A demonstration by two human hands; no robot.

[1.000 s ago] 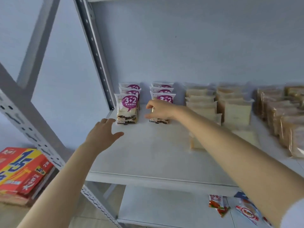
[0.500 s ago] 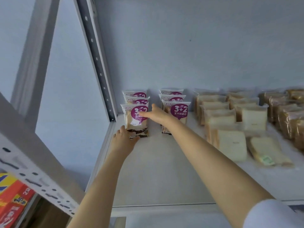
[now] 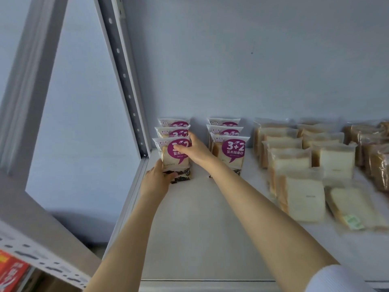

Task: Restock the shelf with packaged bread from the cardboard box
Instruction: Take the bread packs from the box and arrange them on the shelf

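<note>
light: soft, even, cool | shadows: faint | blur: right edge | distortion: wide-angle bend at edges

Arms stretched forward, left grip [image 3: 157,176] and right grip [image 3: 193,149] clasp one packet [image 3: 166,158].

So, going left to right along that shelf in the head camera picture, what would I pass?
Grey perforated upright → first row of purple 3+2 bread packs, its front pack held by left hand and right hand → second row of purple 3+2 bread packs → clear-wrapped white sliced bread → brown bread packs.
</note>
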